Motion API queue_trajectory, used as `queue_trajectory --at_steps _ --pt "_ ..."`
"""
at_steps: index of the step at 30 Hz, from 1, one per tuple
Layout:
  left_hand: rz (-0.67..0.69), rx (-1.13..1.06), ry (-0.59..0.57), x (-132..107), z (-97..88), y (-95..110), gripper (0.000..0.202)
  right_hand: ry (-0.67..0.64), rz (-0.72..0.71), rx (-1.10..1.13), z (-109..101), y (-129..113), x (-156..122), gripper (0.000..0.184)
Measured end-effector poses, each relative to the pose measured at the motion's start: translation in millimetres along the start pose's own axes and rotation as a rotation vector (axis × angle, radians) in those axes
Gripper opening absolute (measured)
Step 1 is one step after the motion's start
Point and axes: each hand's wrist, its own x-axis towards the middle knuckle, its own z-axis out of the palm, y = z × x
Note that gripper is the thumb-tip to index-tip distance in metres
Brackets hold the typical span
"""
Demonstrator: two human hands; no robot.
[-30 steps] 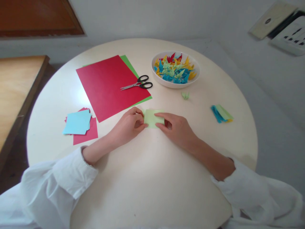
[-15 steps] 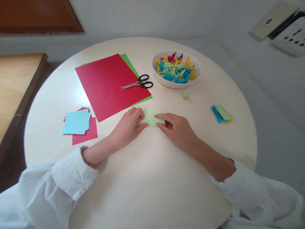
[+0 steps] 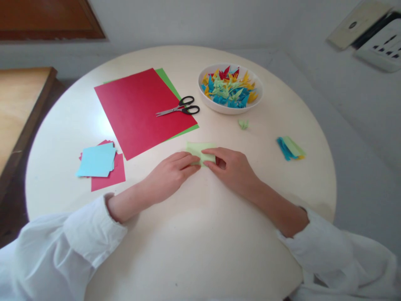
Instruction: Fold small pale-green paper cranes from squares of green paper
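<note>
Pale green paper [image 3: 196, 147]: right hand [image 3: 234, 169] gripping its right end, left hand [image 3: 169, 172] touching its near-left edge, can't tell if pinching or pressing.

Single view, worn on the head. Looks forward and down from the person's own side, across the round bench [image 3: 194, 238]. Wide field: far rim and wall [image 3: 194, 25] beyond at top; near part of bench runs out at bottom. Middling range; left hand [image 3: 173, 171] and right hand [image 3: 233, 169] near mid-frame, sleeves [image 3: 72, 246] entering from lower corners.
</note>
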Motion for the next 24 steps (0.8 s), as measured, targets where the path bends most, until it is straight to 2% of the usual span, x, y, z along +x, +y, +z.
queue_trajectory --at_steps 2,7,15,24 --pt "0.026 0.048 -0.015 0.6 -1.5 1.8 0.034 -0.001 0.01 0.014 -1.7 -0.7 0.7 0.023" --pt "-0.008 0.073 -0.064 2.0 -4.9 4.8 0.038 -0.02 0.044 0.119 -7.4 0.1 2.2 0.024" --pt "0.015 0.079 -0.06 -0.8 -2.2 3.6 0.037 -0.016 0.097 0.225 -7.9 2.8 2.2 0.03" --pt "-0.003 0.051 -0.069 -1.8 -0.2 3.9 0.037 -0.037 0.084 0.125 -11.0 -4.0 4.1 0.027"
